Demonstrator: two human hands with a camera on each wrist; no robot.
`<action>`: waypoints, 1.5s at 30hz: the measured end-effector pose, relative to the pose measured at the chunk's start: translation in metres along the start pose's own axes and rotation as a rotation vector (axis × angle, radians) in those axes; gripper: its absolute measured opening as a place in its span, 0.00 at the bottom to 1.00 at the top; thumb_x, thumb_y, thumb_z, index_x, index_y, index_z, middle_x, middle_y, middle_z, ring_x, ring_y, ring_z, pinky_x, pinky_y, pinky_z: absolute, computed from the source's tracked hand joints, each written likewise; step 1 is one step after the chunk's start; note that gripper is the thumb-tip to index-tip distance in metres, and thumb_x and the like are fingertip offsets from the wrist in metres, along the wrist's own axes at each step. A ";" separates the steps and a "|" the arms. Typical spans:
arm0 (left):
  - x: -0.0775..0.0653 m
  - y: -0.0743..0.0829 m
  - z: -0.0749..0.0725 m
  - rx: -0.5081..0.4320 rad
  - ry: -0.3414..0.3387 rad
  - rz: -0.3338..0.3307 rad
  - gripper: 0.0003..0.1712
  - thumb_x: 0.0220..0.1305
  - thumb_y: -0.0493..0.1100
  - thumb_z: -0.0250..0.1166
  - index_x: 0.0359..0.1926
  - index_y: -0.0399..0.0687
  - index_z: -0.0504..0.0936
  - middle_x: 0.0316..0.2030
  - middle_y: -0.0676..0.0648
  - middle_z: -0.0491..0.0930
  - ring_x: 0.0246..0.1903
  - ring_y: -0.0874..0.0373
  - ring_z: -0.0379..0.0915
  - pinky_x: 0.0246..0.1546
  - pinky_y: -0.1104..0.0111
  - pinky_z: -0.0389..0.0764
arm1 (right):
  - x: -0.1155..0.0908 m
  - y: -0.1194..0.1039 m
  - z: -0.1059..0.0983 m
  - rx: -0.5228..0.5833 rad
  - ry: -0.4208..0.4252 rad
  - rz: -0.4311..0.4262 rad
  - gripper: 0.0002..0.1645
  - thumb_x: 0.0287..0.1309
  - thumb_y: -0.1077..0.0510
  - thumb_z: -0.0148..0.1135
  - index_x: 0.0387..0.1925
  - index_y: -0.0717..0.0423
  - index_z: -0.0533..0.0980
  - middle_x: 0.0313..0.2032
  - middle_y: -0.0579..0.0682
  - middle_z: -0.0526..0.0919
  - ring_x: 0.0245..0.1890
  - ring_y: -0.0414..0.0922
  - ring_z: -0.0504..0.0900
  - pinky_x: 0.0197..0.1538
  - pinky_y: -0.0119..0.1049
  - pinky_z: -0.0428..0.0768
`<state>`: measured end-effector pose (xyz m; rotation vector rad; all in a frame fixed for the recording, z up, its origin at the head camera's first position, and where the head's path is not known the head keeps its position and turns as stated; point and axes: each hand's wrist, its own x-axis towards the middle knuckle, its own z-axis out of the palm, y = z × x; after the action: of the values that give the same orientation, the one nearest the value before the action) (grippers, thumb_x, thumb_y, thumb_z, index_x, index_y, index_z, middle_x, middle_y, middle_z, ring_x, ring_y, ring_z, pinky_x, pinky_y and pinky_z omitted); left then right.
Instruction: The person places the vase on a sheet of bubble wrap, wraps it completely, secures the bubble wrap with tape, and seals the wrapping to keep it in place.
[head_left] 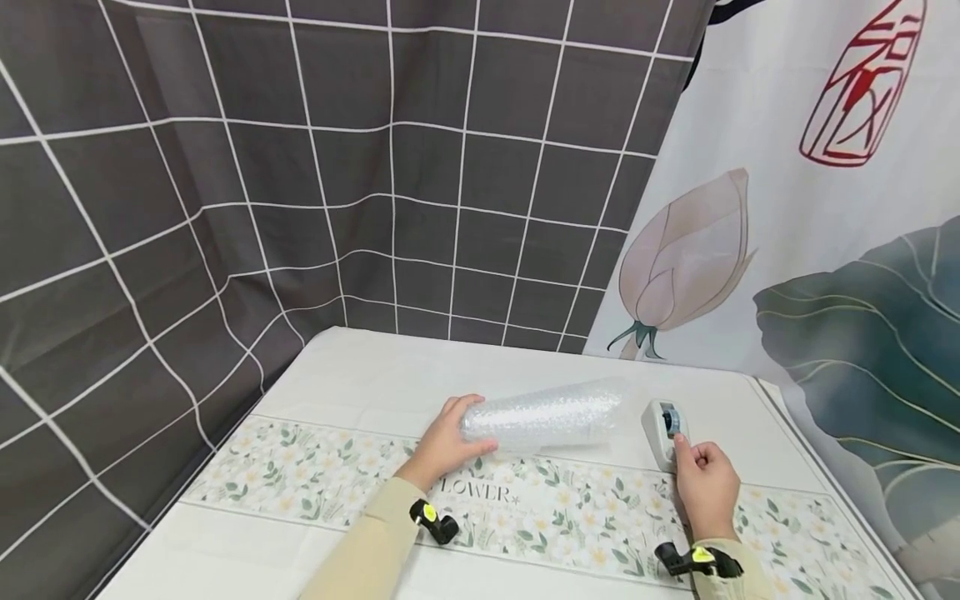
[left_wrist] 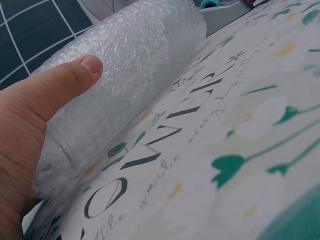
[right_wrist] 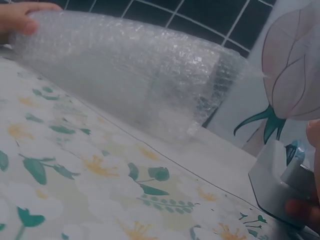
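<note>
A roll of clear bubble wrap [head_left: 555, 414] lies across the table, slanting slightly up to the right. My left hand [head_left: 444, 448] grips its left end, with the thumb [left_wrist: 80, 75] along the near side and the other fingers mostly hidden behind. At the roll's right end the loose wrap [right_wrist: 225, 75] flares out. Right of it stands a white tape dispenser [head_left: 657, 440] with a blue-cored tape roll [head_left: 670, 418]. My right hand [head_left: 708, 487] holds the dispenser's near end, thumb at the top and a finger lower down; the tape's free end is hidden.
A white table [head_left: 360, 367] carries a floral printed band [head_left: 585, 517] with lettering. Behind it hangs a dark grey cloth [head_left: 480, 167] with a white grid. At the right, a white curtain [head_left: 757, 100] with a flower print hangs close to the table's edge.
</note>
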<state>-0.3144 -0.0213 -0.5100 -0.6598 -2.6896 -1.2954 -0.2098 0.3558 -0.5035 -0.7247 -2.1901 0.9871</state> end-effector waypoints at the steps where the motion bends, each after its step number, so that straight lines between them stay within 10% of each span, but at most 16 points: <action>1: 0.000 0.000 0.000 -0.002 0.002 0.007 0.51 0.50 0.65 0.77 0.72 0.56 0.67 0.66 0.48 0.69 0.65 0.44 0.68 0.66 0.44 0.67 | -0.001 0.000 0.000 0.027 0.003 0.015 0.29 0.70 0.40 0.57 0.23 0.58 0.67 0.15 0.46 0.68 0.18 0.44 0.66 0.23 0.36 0.62; 11: -0.001 0.001 -0.002 -0.012 -0.005 0.002 0.51 0.50 0.64 0.77 0.72 0.55 0.68 0.66 0.47 0.69 0.65 0.43 0.68 0.67 0.44 0.67 | -0.018 -0.004 -0.002 0.308 0.017 0.217 0.27 0.72 0.48 0.57 0.22 0.62 0.63 0.29 0.45 0.80 0.28 0.24 0.78 0.30 0.17 0.76; 17: 0.000 0.001 -0.003 -0.017 -0.005 0.014 0.50 0.51 0.64 0.77 0.72 0.55 0.68 0.65 0.46 0.69 0.65 0.42 0.68 0.66 0.43 0.67 | -0.020 -0.005 -0.009 0.119 0.016 0.243 0.27 0.71 0.49 0.56 0.20 0.58 0.63 0.16 0.45 0.67 0.20 0.43 0.65 0.19 0.32 0.63; 28: -0.001 0.004 -0.004 -0.027 -0.015 0.001 0.50 0.51 0.63 0.77 0.72 0.56 0.67 0.65 0.46 0.69 0.65 0.42 0.68 0.66 0.42 0.67 | -0.015 -0.001 -0.015 -0.261 -0.126 0.100 0.26 0.68 0.51 0.52 0.14 0.54 0.64 0.11 0.47 0.65 0.22 0.52 0.66 0.30 0.43 0.60; 45: 0.000 0.003 -0.003 0.079 0.047 0.030 0.48 0.49 0.64 0.78 0.69 0.57 0.72 0.64 0.45 0.69 0.62 0.45 0.70 0.64 0.48 0.72 | -0.011 -0.001 -0.018 -0.261 -0.188 0.111 0.28 0.68 0.48 0.53 0.12 0.53 0.63 0.11 0.46 0.65 0.21 0.50 0.65 0.34 0.46 0.59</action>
<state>-0.3137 -0.0215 -0.5059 -0.6501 -2.6670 -1.1754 -0.1899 0.3553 -0.4965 -0.9131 -2.4970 0.8609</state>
